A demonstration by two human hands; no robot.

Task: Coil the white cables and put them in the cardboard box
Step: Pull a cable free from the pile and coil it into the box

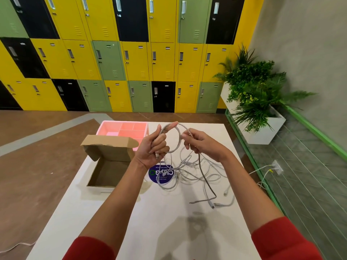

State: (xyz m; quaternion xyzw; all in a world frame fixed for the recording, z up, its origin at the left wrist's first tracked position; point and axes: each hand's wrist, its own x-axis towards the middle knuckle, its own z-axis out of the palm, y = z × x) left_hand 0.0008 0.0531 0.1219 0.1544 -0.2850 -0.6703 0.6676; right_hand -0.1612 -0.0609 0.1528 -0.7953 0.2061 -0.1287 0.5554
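Note:
Above the white table (131,212), my left hand (155,147) grips one end of a white cable (178,136), whose plug pokes out below my fist. The cable arcs in one loop over to my right hand (201,142), which pinches it between thumb and fingers. From there it hangs down to the table. A tangle of more white cables (189,173) lies under my hands on the table. The open cardboard box (107,171) sits to the left, its lid flap raised, and nothing is visible inside it.
A pink divided tray (124,129) stands behind the box. A round blue sticker (161,174) lies under the cable tangle. Lockers line the far wall. A white planter (262,128) with green plants and a green rail stand to the right of the table.

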